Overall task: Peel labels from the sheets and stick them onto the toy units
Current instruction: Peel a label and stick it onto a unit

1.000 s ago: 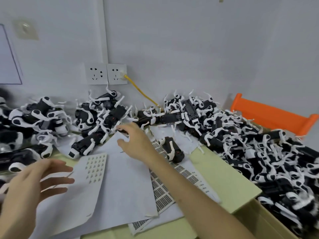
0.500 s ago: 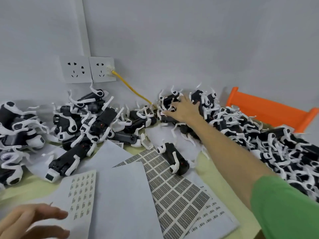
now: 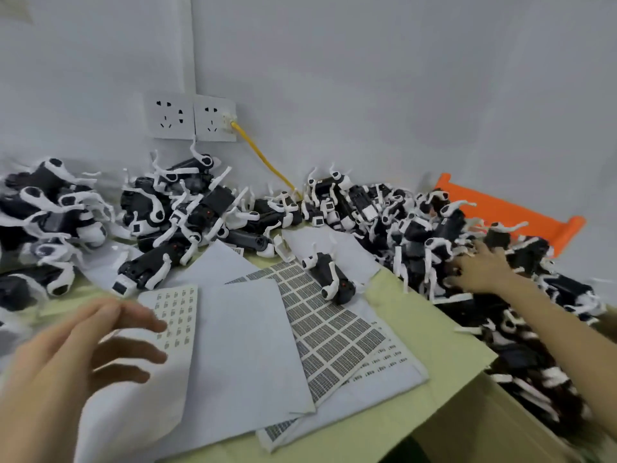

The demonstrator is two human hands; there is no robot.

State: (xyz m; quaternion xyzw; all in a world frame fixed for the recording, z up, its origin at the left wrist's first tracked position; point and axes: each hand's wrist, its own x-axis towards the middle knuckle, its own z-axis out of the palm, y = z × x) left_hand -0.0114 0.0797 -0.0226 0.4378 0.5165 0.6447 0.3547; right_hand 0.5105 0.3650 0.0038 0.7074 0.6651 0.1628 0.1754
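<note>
Pale green tabletop (image 3: pixel 430 329) against grey wall (image 3: pixel 367 78); took gridded label sheet (image 3: pixel 334 332) as reference. Found small-label sheet (image 3: pixel 177 305) just left of it, toy units (image 3: pixel 417 228) heaped right of and behind it, and one loose toy unit (image 3: pixel 329 277) lying on its far edge. Saw left hand (image 3: pixel 76 355) left of it with spread, slack fingers, gripping nothing. Saw right hand (image 3: pixel 480 267) right of it with fingers sunk among the heaped units; could not tell whether closed on one. Judged units light, rigid plastic with thin white legs prone to snagging, perhaps snapping: best gripped round the black body. Judged labels flimsy and tacky: best lifted by one corner.
</note>
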